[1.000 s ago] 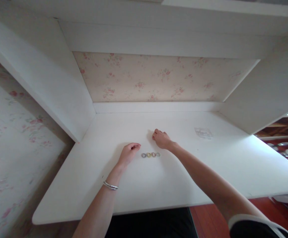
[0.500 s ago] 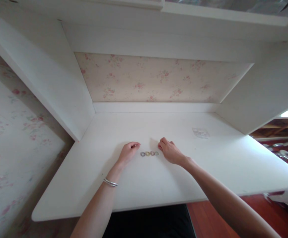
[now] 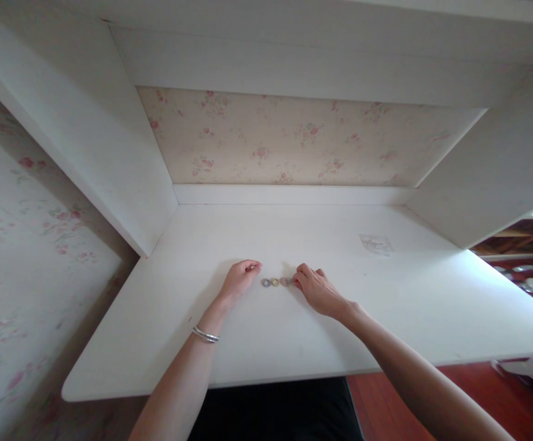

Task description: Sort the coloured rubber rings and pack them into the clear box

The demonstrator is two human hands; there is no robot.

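Small round ring-like pieces lie in a row on the white desk. A grey-blue ring is at the left end, followed by a yellow ring and a pinkish ring. At the right end, the fingertips of my right hand pinch a greenish ring, mostly hidden by them. My left hand rests on the desk left of the row, thumb and forefinger pressed together. Whatever those fingers hold, if anything, does not show.
A clear flat plastic bag lies on the desk at the right. White panels enclose the desk on both sides, and a shelf overhangs it. Cluttered shelving stands beyond the right panel.
My right hand has moved slightly down and onto the greenish ring at the row's right end. My left hand stays in about the same place. The view has tilted slightly.
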